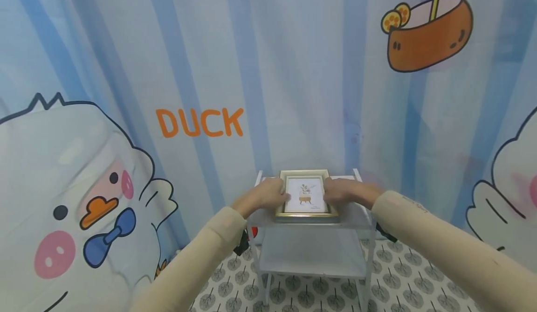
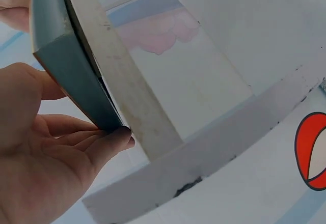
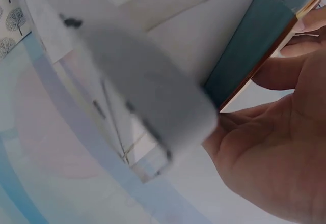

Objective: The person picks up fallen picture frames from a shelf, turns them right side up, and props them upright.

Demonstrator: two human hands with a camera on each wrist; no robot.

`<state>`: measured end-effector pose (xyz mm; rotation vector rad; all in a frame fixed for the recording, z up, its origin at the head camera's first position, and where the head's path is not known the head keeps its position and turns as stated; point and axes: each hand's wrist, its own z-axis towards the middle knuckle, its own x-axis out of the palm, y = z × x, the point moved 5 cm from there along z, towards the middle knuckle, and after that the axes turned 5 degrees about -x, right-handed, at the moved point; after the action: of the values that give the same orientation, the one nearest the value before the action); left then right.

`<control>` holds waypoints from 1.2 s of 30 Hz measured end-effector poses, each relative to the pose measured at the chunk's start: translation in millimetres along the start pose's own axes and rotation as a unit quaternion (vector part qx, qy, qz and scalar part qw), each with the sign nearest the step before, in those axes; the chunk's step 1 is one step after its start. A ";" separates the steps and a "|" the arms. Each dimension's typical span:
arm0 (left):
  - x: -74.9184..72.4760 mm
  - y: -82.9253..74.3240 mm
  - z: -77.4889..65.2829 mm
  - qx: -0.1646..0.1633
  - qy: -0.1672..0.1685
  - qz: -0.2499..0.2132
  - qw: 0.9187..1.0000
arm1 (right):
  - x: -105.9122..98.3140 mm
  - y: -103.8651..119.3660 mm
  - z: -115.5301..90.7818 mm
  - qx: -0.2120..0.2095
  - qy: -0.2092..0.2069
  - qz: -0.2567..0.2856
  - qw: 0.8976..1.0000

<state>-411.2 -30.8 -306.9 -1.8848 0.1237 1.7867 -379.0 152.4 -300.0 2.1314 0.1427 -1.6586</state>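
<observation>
Between both hands is a picture frame (image 1: 305, 195) with a gold rim and a drawing of a potted plant on white. It overlaps the top of a white two-tier rack (image 1: 310, 251) in the head view. My left hand (image 1: 271, 193) grips its left side, thumb over the front. My right hand (image 1: 340, 190) holds the opposite side in the same way. From the left wrist, the frame's teal side (image 2: 76, 71) shows close to a worn pale bar of the rack, with the left fingers (image 2: 109, 145) curled behind it. The right wrist view shows the other teal side (image 3: 249, 40) by the right thumb.
Behind the rack hangs a blue-and-white striped curtain (image 1: 302, 93) printed with ducks and a coconut drink. The rack's lower shelf stands above a floor (image 1: 226, 284) patterned with grey trees. Chipped white rails (image 2: 198, 168) edge the rack.
</observation>
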 end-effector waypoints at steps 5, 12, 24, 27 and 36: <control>1.9 1.2 2.6 0.007 -0.001 -0.008 1.000 | -3.5 2.4 0.1 -0.012 -0.038 0.008 0.999; 2.6 2.6 4.0 0.006 -0.006 -0.030 1.000 | -6.2 1.0 0.0 -0.011 -0.083 0.060 0.995; -5.3 2.7 -2.2 0.018 -0.052 -0.040 0.998 | -16.6 -4.5 -5.9 -0.015 -0.139 0.121 0.983; -7.5 3.0 -3.6 0.029 -0.074 -0.047 0.996 | -19.7 -7.6 -7.7 -0.002 -0.146 0.148 0.978; -8.4 9.7 -11.2 0.024 -0.114 -0.097 0.988 | -16.6 -16.2 -4.9 -0.009 -0.165 0.275 0.947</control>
<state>-406.2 -46.4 -302.3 -1.5865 -0.0952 1.8313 -384.6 172.0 -287.9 1.6363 -0.4924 -1.6141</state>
